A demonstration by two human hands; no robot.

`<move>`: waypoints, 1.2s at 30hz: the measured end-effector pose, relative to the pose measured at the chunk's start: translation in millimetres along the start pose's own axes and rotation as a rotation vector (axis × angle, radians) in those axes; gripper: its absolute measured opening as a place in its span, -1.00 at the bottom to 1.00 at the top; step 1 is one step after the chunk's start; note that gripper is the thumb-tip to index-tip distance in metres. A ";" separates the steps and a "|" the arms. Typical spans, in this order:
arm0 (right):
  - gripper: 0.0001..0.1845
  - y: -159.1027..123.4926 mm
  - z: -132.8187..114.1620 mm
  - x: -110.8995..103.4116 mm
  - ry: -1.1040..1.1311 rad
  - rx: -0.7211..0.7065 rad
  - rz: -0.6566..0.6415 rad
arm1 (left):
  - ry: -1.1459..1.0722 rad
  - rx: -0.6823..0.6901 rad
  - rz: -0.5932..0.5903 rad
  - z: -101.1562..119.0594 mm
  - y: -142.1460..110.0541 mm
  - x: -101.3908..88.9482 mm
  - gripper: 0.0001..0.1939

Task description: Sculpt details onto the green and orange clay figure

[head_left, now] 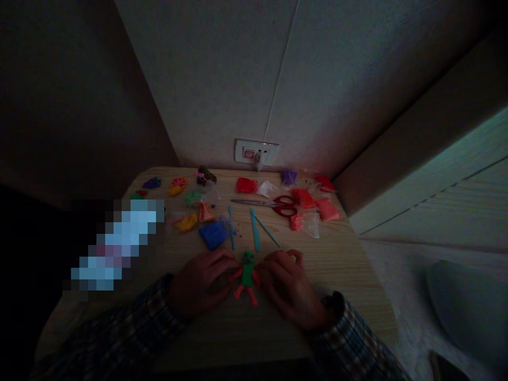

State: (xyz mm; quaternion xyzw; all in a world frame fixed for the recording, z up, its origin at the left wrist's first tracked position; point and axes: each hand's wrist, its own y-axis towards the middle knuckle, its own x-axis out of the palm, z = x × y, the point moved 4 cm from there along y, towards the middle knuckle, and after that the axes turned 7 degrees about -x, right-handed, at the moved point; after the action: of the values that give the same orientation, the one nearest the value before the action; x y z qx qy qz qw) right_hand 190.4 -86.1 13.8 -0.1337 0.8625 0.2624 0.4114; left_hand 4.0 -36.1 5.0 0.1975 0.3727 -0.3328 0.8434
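"How far along are we?"

"Our green figure (246,275) lies on the table (337,264) between our left hand (202,280) and right hand (292,288), with head, body, orange-pink arms and legs all in place; it looks nearly complete, though we cannot tell what is left. The blue clay packet (212,235) and turquoise tools (255,233) lie untouched beyond."

"Do we have hold of it?"

"Both curl in at its arms; in this dimness we cannot tell whether they pinch or merely touch."

"Any labels?"

"None we can read, even on the wall socket (270,155)."
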 end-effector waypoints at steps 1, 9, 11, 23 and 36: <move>-0.76 -0.3 0.0 -0.5 -0.009 -0.006 0.002 | 0.001 0.004 0.000 0.3 0.2 -0.1 -0.75; -0.76 -1.9 0.3 0.0 -0.009 -0.016 0.029 | 0.012 0.029 0.028 -0.3 0.1 -0.8 -0.77; -0.77 -2.3 0.1 -0.6 0.005 -0.016 0.049 | 0.003 0.027 0.029 -0.7 0.1 -1.0 -0.76; -0.72 -2.0 -0.1 -1.2 0.010 -0.037 0.055 | -0.023 0.022 0.034 -2.7 -0.6 2.6 -0.78; -0.72 -2.4 1.0 -2.3 0.020 -0.032 0.067 | -0.022 0.023 0.013 0.0 0.2 0.1 -0.77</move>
State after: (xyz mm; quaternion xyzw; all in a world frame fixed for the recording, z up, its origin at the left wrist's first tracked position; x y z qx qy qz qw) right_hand 193.6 -87.5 14.3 -0.1139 0.8663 0.2883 0.3918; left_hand 4.2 -35.9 5.0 0.2058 0.3584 -0.3337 0.8473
